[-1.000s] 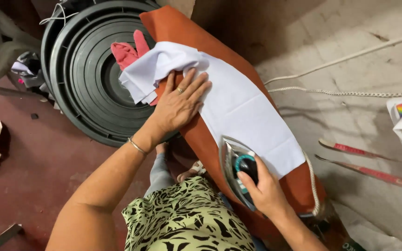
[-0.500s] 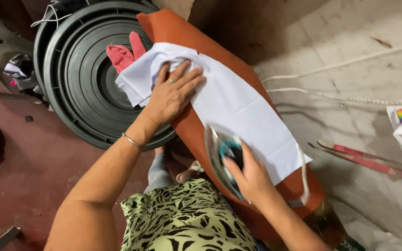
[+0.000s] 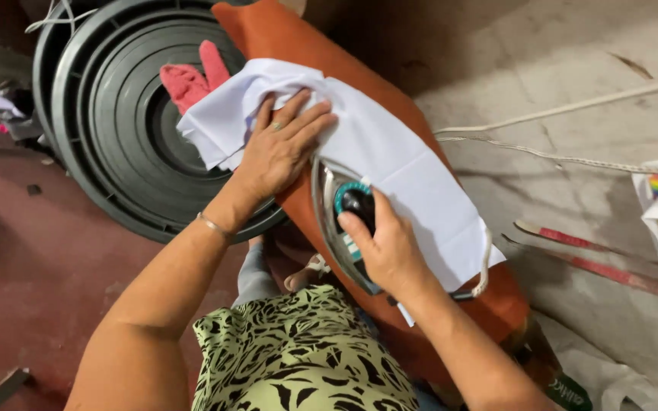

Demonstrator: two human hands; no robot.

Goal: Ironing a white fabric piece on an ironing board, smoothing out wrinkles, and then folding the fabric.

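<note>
While the grey tub [image 3: 108,144] lies on its side behind everything on the dark red floor [image 3: 47,281], the orange board [image 3: 298,53] runs slantwise from top centre down toward the right, with concrete [image 3: 557,61] on its far side; across the board lies the white cloth [image 3: 397,167], its upper end bunched and hanging over the board's edge toward the tub, a pink cloth [image 3: 192,76] just behind that end; the iron [image 3: 336,221] sits on the cloth's near edge, nose toward the left hand; the left hand [image 3: 279,148] rests flat on the bunched end, fingers spread, pinning it; the right hand [image 3: 390,243] is closed round the iron's handle, the index finger out toward the dial. To do this stroke well, as I judge it, the left hand should draw the cloth taut and stay clear of the nose, since the two are nearly touching; the iron should travel steadily along the cloth, not linger; the cord at the right edge should stay off the ironed part.
</note>
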